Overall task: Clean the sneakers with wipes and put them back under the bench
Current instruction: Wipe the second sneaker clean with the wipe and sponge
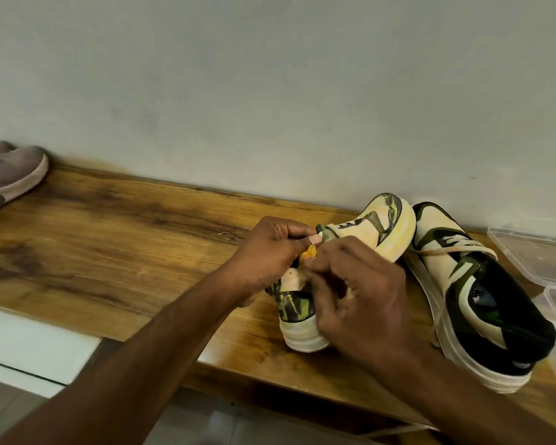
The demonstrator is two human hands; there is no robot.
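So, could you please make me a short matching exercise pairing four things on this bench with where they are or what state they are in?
Things:
1. near sneaker
2. far sneaker
3. mauve shoes
4. clear plastic container

Places or states:
A. at the bench's left end
B. resting unheld on its sole
C. worked on by left hand and right hand
D. at the right edge, by the wall

Pairs: 1-C, 2-B, 3-A, 4-D

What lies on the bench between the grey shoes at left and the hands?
Head view: only bare wooden bench between the grey shoes and the left hand.
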